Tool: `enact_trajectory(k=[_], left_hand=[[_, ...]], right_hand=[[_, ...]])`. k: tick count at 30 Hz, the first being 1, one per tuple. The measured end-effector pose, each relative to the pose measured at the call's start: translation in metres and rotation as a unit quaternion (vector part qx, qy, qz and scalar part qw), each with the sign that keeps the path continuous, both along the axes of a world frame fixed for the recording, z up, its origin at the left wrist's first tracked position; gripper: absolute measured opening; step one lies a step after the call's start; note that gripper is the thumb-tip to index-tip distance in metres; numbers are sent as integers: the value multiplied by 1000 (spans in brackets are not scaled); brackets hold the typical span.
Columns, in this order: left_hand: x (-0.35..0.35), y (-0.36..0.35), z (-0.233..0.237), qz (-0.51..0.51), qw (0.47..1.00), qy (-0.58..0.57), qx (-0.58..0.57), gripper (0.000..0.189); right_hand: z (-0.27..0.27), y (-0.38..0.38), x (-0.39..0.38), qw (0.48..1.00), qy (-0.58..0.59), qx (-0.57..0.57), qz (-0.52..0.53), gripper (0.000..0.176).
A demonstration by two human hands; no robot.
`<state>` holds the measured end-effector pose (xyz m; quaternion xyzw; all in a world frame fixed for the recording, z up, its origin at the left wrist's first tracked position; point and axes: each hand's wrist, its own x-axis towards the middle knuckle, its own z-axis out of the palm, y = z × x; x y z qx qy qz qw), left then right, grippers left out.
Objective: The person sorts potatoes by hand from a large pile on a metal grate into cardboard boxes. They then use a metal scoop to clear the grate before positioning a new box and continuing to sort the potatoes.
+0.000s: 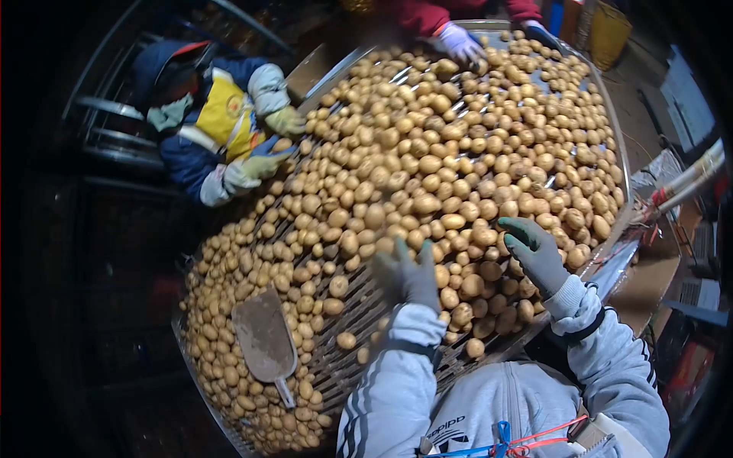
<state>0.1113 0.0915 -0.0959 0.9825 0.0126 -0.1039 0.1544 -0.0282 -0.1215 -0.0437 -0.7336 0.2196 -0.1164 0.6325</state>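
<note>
Potatoes [427, 164] lie heaped over a wide slatted sorting table [357, 301] in front of me. My left hand [411, 276], in a grey glove with green fingertips, is over the slats at the near edge of the heap. Its fingers are spread and slightly blurred, with nothing seen in them. To the right, my right hand [537, 256] wears a matching glove. Its fingers and thumb curve apart over the potatoes, the fingertips right at the heap and no potato in its grasp. Darker potatoes [489, 294] lie between my two hands.
A metal scoop [265, 336] rests on the potatoes at the lower left. Across the table at left, a person in a yellow apron [227, 114] handles potatoes with gloved hands. Another person's gloved hand [462, 46] reaches in at the far end. Cardboard [649, 282] stands at right.
</note>
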Motion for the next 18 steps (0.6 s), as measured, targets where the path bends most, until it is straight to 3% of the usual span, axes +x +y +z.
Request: enact_trajectory(k=[2, 3, 4, 5, 6, 8, 9, 10, 11, 14, 16, 17, 18], left_hand=[[1, -10, -9, 26, 990, 15, -138, 82], [0, -13, -26, 38, 965, 45, -257, 79], [-1, -15, -43, 55, 924, 79, -370, 76], [-5, -19, -65, 84, 832, 188, -515, 70], [-9, -24, -83, 106, 705, 289, -639, 63], [-11, -40, -102, 129, 360, 454, -805, 53], [8, -29, -48, 76, 593, 340, -726, 50], [24, -2, -43, -110, 804, 100, -575, 47], [39, 26, -38, -278, 887, -158, -333, 46], [106, 89, 24, -80, 948, -10, -308, 58], [147, 124, 4, -33, 980, -63, -187, 65], [174, 141, -34, -60, 992, -93, -59, 68], [165, 124, -22, -44, 994, -71, -72, 68]], right_hand=[[21, 23, 16, 997, 31, 44, 52, 31], [27, 36, 23, 988, 51, 130, 74, 29], [27, 47, 30, 984, 50, 146, 87, 29], [22, 59, 36, 981, 49, 162, 98, 29], [16, 72, 45, 987, -43, 129, 88, 29], [28, 67, 53, 983, 34, 162, 74, 29], [34, 64, 57, 979, 72, 179, 65, 29], [32, 65, 61, 987, 44, 140, 64, 31], [25, 63, 64, 989, 49, 119, 66, 32], [16, 46, 75, 990, 91, 72, 84, 35], [13, 43, 92, 991, 91, 3, 102, 34], [8, 43, 102, 989, 93, -31, 113, 34], [0, 47, 117, 989, 60, -80, 105, 32]])
